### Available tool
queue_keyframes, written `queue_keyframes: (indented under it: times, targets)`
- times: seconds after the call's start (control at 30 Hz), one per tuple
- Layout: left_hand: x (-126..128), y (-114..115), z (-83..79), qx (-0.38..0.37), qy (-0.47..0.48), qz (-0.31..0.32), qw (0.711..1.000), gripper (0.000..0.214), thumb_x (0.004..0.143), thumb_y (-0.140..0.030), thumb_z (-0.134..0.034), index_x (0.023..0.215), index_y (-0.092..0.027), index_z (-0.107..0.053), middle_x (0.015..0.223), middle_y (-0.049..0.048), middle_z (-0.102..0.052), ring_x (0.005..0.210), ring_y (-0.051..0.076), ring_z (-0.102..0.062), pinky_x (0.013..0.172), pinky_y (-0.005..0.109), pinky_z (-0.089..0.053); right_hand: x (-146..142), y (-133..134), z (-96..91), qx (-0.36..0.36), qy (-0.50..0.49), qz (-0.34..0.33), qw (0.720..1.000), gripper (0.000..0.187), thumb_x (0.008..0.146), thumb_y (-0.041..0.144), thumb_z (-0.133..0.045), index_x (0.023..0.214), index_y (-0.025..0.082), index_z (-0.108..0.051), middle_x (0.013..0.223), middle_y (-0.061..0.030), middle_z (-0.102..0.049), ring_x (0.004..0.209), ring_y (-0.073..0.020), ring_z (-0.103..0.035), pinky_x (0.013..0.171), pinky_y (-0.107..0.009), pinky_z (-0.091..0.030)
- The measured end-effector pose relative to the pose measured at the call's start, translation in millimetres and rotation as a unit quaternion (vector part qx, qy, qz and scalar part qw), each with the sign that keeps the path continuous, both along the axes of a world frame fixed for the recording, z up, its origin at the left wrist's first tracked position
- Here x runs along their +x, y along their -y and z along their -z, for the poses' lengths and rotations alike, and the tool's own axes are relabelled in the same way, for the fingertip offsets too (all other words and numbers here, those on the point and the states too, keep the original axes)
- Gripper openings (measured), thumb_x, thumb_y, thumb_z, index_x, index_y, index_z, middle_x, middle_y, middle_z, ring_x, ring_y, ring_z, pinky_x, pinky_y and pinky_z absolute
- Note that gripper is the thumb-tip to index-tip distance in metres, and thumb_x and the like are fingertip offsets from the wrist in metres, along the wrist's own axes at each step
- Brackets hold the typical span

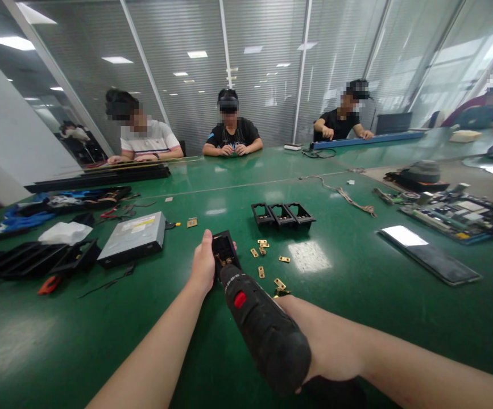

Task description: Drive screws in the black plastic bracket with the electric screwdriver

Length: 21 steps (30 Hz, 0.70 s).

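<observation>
My left hand (204,264) is closed around the side of a black plastic housing (226,245), with brass-coloured parts inside it. In my right hand (301,318) is a black cordless drill (263,326) with a red switch on top. Its nose points into the housing; the body hides the tip, so I cannot tell whether it touches a screw. My right fingers are mostly hidden behind the drill. Several small brass plates (261,272) lie on the green table just right of the housing. Beyond them stands a row of three black housings (282,215) with brass pieces inside.
To the left lie a silver disc drive (134,236), more black housings (33,258) and an orange-handled tool (50,284). A phone (429,255), circuit boards (463,213) and a cord (348,197) are on the right. Several people (232,133) sit across the green table (144,352).
</observation>
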State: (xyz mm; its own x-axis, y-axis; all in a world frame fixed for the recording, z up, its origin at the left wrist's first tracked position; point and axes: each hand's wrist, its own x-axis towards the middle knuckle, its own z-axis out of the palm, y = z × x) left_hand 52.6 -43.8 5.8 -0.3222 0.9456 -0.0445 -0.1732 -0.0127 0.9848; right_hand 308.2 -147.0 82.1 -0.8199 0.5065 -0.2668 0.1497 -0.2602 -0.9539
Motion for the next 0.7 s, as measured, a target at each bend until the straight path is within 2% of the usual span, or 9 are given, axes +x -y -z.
queue_keyframes:
  times: [0.1,0.23,0.37,0.5,0.53,0.57,0.6,0.63,0.7]
  targets:
    - [1.4,0.2,-3.5,-0.004,-0.009,-0.003,1.000,0.089,0.082,-0.098,-0.063,0.098,-0.012,-0.080,0.091,0.0202,-0.086,0.090,0.037,-0.086,0.074,0.041,-0.068,-0.5,-4.1,3.5,-0.006,0.008,-0.015,1.000,0.058,0.047,0.023,-0.108,0.091,0.014,-0.071,0.080,-0.0011,-0.074,0.070,-0.0168,-0.068,0.061,-0.024,-0.052]
    - [3.7,0.5,-7.9,-0.011,-0.003,-0.010,1.000,0.084,0.085,-0.095,-0.062,0.095,-0.013,-0.078,0.088,0.0199,-0.086,0.089,0.036,-0.086,0.076,0.043,-0.069,-1.9,-7.0,6.6,0.024,0.011,-0.002,1.000,0.054,0.043,0.026,-0.110,0.080,0.013,-0.073,0.079,-0.0028,-0.072,0.073,-0.0176,-0.067,0.062,-0.025,-0.052]
    - [3.9,1.3,-8.7,-0.014,-0.005,-0.008,1.000,0.085,0.082,-0.096,-0.064,0.094,-0.014,-0.078,0.087,0.0191,-0.086,0.087,0.037,-0.086,0.077,0.044,-0.069,-2.1,-7.6,5.0,0.022,0.013,0.002,1.000,0.050,0.044,0.027,-0.109,0.075,0.013,-0.072,0.076,-0.0019,-0.070,0.072,-0.0184,-0.069,0.061,-0.025,-0.053]
    - [1.8,2.3,-6.0,0.000,-0.012,0.003,1.000,0.090,0.077,-0.101,-0.066,0.096,-0.014,-0.078,0.087,0.0181,-0.086,0.087,0.036,-0.086,0.073,0.041,-0.067,-3.4,-2.9,4.6,-0.047,0.028,-0.029,0.998,0.052,0.043,0.026,-0.108,0.078,0.014,-0.071,0.078,-0.0026,-0.073,0.070,-0.0209,-0.073,0.061,-0.030,-0.060]
    - [1.1,2.5,-5.0,0.001,-0.015,0.005,1.000,0.092,0.076,-0.102,-0.066,0.097,-0.014,-0.078,0.087,0.0180,-0.085,0.086,0.036,-0.085,0.070,0.040,-0.066,-4.3,-0.4,5.2,-0.073,0.025,-0.008,0.997,0.052,0.045,0.031,-0.107,0.079,0.015,-0.071,0.078,-0.0020,-0.073,0.068,-0.0197,-0.071,0.059,-0.030,-0.060]
    - [0.5,2.8,-4.1,0.002,-0.021,0.009,1.000,0.093,0.076,-0.103,-0.064,0.097,-0.013,-0.078,0.087,0.0181,-0.085,0.085,0.035,-0.085,0.068,0.039,-0.065,-5.4,2.3,5.6,-0.086,0.033,0.011,0.996,0.052,0.046,0.033,-0.107,0.077,0.016,-0.069,0.073,-0.0004,-0.070,0.064,-0.0184,-0.068,0.057,-0.029,-0.057]
    - [-0.1,3.1,-3.2,0.003,-0.027,0.018,0.999,0.094,0.076,-0.104,-0.063,0.097,-0.013,-0.078,0.088,0.0184,-0.085,0.084,0.035,-0.085,0.066,0.038,-0.064,-6.6,5.2,5.8,-0.072,0.043,0.016,0.996,0.051,0.046,0.027,-0.106,0.078,0.017,-0.068,0.071,0.0014,-0.070,0.062,-0.0174,-0.067,0.055,-0.027,-0.054]
    - [-0.6,3.3,-2.3,0.004,-0.031,0.024,0.999,0.095,0.077,-0.104,-0.062,0.098,-0.013,-0.078,0.090,0.0187,-0.086,0.085,0.035,-0.085,0.066,0.038,-0.064,-7.8,7.8,5.7,-0.037,0.040,0.042,0.998,0.051,0.044,0.019,-0.104,0.078,0.018,-0.067,0.070,0.0042,-0.067,0.062,-0.0132,-0.061,0.056,-0.023,-0.048]
    - [-1.1,3.5,-0.8,0.005,-0.032,0.028,0.999,0.097,0.077,-0.105,-0.062,0.099,-0.012,-0.079,0.093,0.0193,-0.086,0.086,0.035,-0.084,0.067,0.039,-0.064,-10.0,12.0,4.6,0.006,0.000,0.062,0.998,0.044,0.048,0.013,-0.099,0.073,0.018,-0.063,0.066,0.0073,-0.061,0.061,-0.0092,-0.051,0.057,-0.022,-0.041]
